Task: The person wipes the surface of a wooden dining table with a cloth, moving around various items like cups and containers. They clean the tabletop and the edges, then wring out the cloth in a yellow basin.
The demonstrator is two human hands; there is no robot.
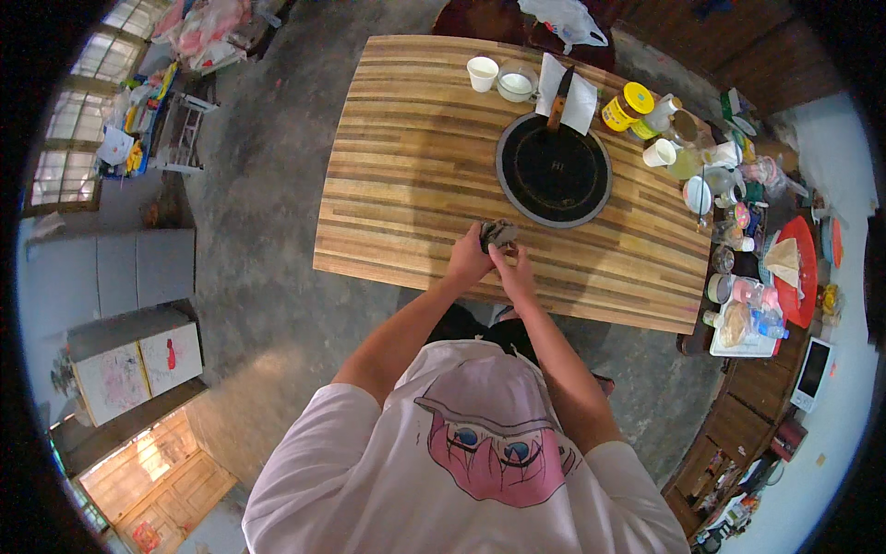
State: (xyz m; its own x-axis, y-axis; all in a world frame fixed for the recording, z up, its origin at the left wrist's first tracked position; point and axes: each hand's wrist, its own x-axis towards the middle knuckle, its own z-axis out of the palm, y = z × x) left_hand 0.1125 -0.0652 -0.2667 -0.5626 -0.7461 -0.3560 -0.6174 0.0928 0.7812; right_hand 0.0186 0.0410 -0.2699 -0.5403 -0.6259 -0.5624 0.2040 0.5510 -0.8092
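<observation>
Near the front edge of the wooden table, my left hand grips a small crumpled dark cloth-like item. My right hand touches its lower right side with the fingertips; whether it also grips the item is unclear. A round black induction cooktop with a grey rim lies just beyond, to the right. Over its far edge rests a knife with a wooden handle, its dark blade lying on white paper.
A white paper cup and a glass cup with white contents stand at the back. A yellow-lidded jar, another paper cup and several bottles line the right side. A red basin is farther right.
</observation>
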